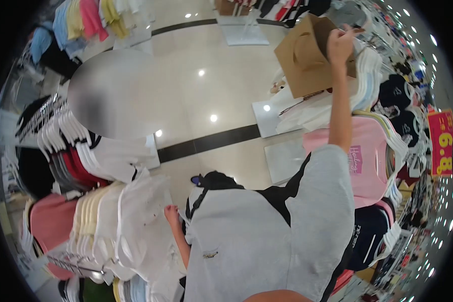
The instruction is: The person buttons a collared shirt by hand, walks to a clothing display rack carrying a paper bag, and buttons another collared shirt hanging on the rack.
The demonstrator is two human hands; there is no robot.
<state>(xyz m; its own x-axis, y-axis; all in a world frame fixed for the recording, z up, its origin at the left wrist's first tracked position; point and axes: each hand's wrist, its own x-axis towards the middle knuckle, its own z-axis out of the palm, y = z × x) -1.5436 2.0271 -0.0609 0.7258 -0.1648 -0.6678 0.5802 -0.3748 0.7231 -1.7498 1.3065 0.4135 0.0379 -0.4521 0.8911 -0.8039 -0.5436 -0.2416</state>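
Observation:
My right hand [340, 46] is stretched out at the upper right, its fingers closed beside the open top of a brown paper bag [299, 63]. What they pinch, if anything, is too small to make out. White garments on hangers [370, 70] hang close beside that hand. Low at my left side, my left hand [171, 213] has its fingers curled in, near a rack of white tops [145, 216]. Whatever it may hold is hidden.
Clothing racks line both sides of a tiled aisle [206, 95]. To the right hang a pink shirt [337, 151] and a navy shirt [370, 236]. A red price sign [441, 143] is at the far right. Red and cream garments hang at left, near a blurred oval patch.

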